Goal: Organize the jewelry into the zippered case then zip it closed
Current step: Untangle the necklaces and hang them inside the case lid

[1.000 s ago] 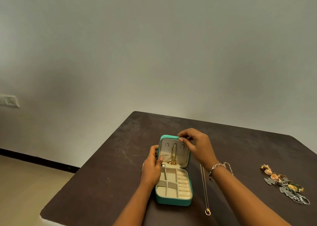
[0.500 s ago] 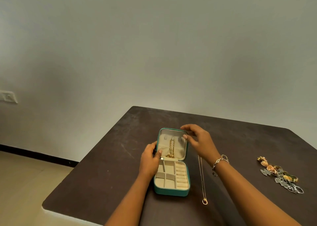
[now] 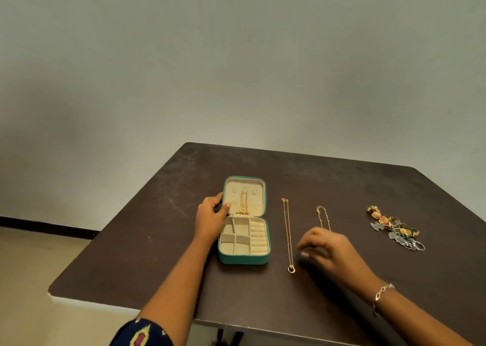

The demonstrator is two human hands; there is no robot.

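Since the earlier frame, my right hand (image 3: pixel 328 251) has left the lid and come down at lower right, over the thin chain (image 3: pixel 321 214). It is blurred, so I cannot tell if it holds anything.

My left hand (image 3: pixel 210 218) grips the left edge of the open zippered case (image 3: pixel 243 259) at centre, with a gold chain (image 3: pixel 243 203) in its lid. I judge the next piece is being fetched.

Right of the case, the pendant necklace (image 3: pixel 288 235) and earrings (image 3: pixel 394 227) wait on the dark table (image 3: pixel 157 253). Behind is a grey wall (image 3: pixel 236 56), with beige floor (image 3: pixel 26 266) at lower left.

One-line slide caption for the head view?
Left hand holds open teal zippered case; right hand beside thin gold pendant necklace.
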